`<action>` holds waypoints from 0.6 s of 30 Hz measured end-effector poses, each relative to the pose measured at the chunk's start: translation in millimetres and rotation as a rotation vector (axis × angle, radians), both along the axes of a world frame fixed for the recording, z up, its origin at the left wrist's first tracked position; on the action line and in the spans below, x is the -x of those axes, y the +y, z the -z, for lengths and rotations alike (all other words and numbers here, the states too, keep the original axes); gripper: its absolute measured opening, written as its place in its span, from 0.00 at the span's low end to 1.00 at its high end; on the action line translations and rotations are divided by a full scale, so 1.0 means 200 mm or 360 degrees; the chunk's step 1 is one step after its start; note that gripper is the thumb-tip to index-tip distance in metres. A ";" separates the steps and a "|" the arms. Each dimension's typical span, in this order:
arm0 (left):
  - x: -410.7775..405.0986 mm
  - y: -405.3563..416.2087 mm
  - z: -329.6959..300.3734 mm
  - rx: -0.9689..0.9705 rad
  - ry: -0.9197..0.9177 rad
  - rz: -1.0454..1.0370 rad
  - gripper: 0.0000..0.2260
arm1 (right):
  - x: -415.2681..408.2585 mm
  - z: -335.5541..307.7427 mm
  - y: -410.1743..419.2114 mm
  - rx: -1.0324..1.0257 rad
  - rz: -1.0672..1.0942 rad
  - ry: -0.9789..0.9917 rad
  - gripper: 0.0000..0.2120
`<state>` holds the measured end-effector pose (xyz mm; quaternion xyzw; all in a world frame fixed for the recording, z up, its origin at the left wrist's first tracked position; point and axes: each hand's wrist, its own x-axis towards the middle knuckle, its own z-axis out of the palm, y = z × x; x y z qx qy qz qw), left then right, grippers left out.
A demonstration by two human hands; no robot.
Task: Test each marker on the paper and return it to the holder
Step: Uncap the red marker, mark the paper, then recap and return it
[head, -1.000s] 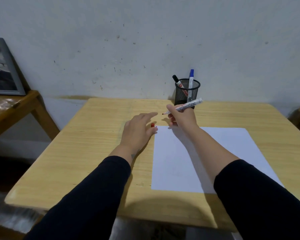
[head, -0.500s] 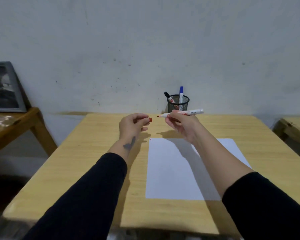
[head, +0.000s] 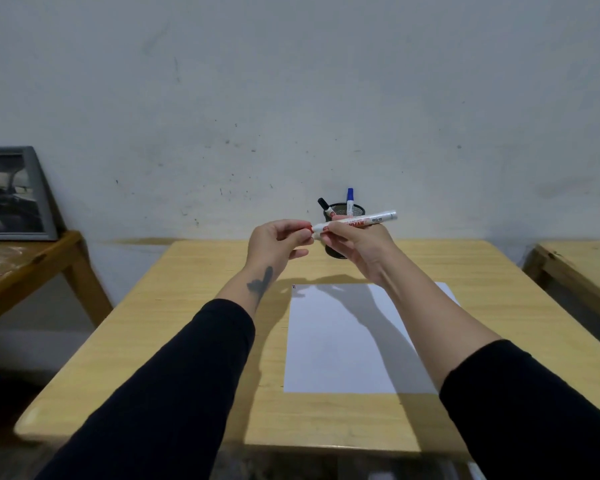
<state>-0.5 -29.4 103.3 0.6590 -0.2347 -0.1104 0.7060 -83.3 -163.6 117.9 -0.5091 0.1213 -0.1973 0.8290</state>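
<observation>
My right hand [head: 359, 247] holds a white marker [head: 364, 220] with red lettering, level above the table's far half. My left hand [head: 278, 242] pinches the red cap [head: 307, 226] against the marker's left end. Behind the hands stands a black mesh holder [head: 340, 211] near the wall, with a black-capped marker [head: 325, 206] and a blue-capped marker [head: 350, 199] sticking out of it. A white sheet of paper [head: 343, 341] lies on the wooden table [head: 194, 341], with a small red mark [head: 293, 286] at its far left corner.
A framed picture [head: 13, 194] leans on the wall atop a wooden side table [head: 25, 265] at the left. Another wooden table [head: 582, 265] stands at the right. A grey wall rises behind the holder.
Both hands rose from the paper. The left hand picked the red cap off the table and brought it to the marker's tip, where cap and marker now meet.
</observation>
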 end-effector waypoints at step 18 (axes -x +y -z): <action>0.02 -0.05 -0.02 -0.0258 -0.0280 -0.0310 0.06 | 0.03 0.01 -0.05 0.1163 0.0715 0.0555 0.46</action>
